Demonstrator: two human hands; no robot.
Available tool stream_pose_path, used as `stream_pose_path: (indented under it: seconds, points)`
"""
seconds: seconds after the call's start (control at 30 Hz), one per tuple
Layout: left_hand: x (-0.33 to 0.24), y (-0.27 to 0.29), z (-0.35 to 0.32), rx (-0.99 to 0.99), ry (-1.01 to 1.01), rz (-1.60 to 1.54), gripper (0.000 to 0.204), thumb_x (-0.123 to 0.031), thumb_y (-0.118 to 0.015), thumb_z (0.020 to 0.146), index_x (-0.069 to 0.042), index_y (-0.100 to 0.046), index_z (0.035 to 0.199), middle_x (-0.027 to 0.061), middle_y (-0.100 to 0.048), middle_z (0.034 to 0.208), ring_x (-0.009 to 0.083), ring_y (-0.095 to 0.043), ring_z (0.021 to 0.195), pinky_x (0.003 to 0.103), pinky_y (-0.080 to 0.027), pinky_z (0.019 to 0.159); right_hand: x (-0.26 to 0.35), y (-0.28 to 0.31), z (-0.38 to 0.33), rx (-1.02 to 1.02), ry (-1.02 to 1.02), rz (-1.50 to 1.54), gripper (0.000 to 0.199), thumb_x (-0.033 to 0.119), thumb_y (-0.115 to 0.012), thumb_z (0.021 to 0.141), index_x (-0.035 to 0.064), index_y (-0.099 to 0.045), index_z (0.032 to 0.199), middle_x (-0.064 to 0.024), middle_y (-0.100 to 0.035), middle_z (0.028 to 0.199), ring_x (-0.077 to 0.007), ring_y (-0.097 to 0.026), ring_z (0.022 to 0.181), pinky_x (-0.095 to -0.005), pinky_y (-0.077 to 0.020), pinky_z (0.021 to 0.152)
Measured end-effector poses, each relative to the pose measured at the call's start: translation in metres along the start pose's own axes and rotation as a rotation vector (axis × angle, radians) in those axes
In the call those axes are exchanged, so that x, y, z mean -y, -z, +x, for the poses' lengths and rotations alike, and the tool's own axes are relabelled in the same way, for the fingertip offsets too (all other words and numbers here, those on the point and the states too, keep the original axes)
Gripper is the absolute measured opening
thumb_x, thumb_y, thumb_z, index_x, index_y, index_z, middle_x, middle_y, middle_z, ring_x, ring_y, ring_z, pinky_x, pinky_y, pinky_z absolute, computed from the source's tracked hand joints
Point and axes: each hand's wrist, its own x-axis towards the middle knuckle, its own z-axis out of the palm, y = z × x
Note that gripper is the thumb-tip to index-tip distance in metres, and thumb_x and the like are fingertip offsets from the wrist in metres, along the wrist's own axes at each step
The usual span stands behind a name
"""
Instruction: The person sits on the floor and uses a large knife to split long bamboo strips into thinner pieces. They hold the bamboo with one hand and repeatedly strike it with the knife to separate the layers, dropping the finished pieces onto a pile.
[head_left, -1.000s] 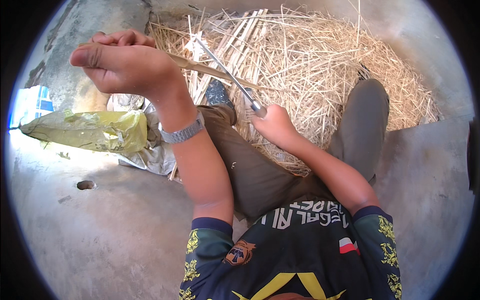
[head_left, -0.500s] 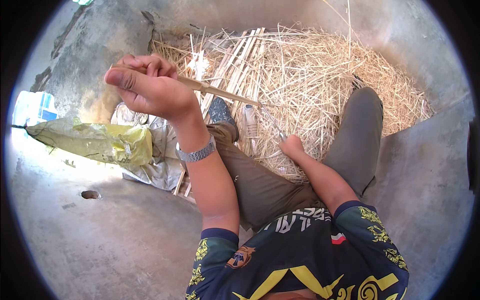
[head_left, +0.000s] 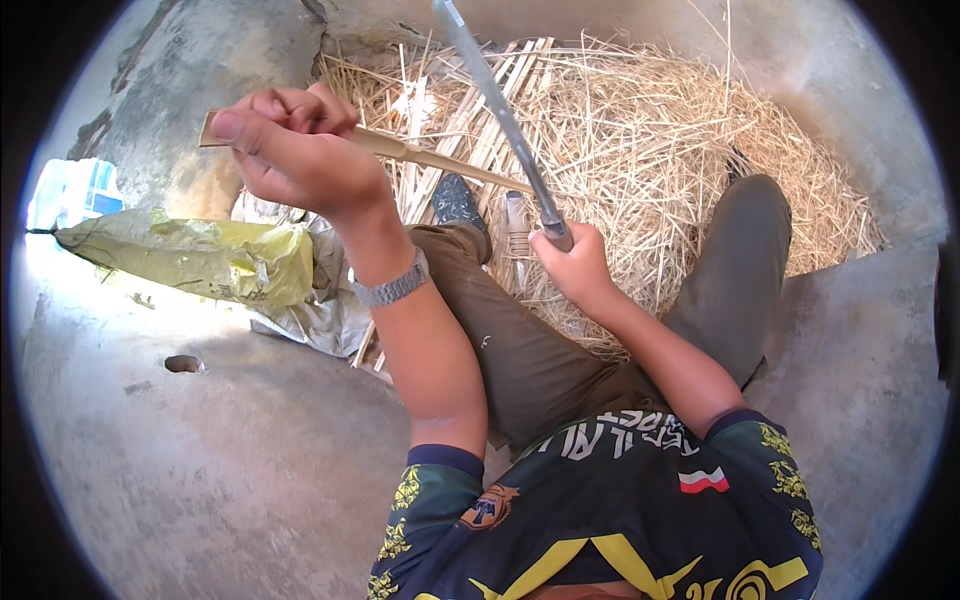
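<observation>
A: Where is the strip (head_left: 440, 160)?

B: In the left hand (head_left: 300, 155), held up in front of the chest. The fingers (head_left: 300, 103) are curled tight round its near end, and a short stub shows past the thumb side at the left.

A: Which way does it run?

B: Its long axis goes from that fist out to the right and a little downward, ending near the blade (head_left: 495, 100). So the free end points toward the right hand, not away from it.

A: And the right hand (head_left: 575, 265)?

B: Lower, over the lap, closed fully round the handle of the knife. The blade rises from the fist up and to the left, so it slants steeply while the strip lies nearly level.

A: Do they meet?

B: They cross close to the strip's tip. Whether the edge actually touches the strip there I cannot tell; from above they overlap.

A: Which hand is nearer that crossing?

B: The right, I judge. The left grips the far end, with most of the strip's length between it and the blade.

A: What lies under all this?

B: A heap of straw (head_left: 650, 150) and slats on the floor (head_left: 200, 470), past the knees. A yellow bag (head_left: 190, 260) lies off to the left, well apart from both hands.
</observation>
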Motion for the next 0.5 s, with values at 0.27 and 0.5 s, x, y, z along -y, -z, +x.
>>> stream_pose_path:
  seconds: [0.27,0.5]
  points:
    - [0.008,-0.020,-0.018,0.034,-0.055,-0.001,0.059,-0.066,-0.035,0.099,-0.012,-0.028,0.075,-0.0025,-0.023,0.060,0.0080,-0.024,0.047,0.024,-0.019,0.040,0.019,0.002,-0.013,0.038,0.049,-0.142,0.026,0.020,-0.066,0.084,-0.0055,-0.064,0.079,-0.0099,-0.061,0.061,-0.0146,-0.055,0.055,-0.0345,-0.0465,0.058]
    - [0.012,-0.030,-0.027,-0.017,-0.080,0.001,0.054,-0.056,-0.038,0.103,-0.011,-0.031,0.075,-0.0022,-0.031,0.063,0.0052,-0.031,0.047,0.020,-0.023,0.038,0.026,0.004,-0.021,0.188,-0.060,-0.205,0.023,0.018,-0.064,0.084,-0.0042,-0.063,0.078,-0.0086,-0.061,0.060,-0.0133,-0.054,0.056,-0.0351,-0.0456,0.058]
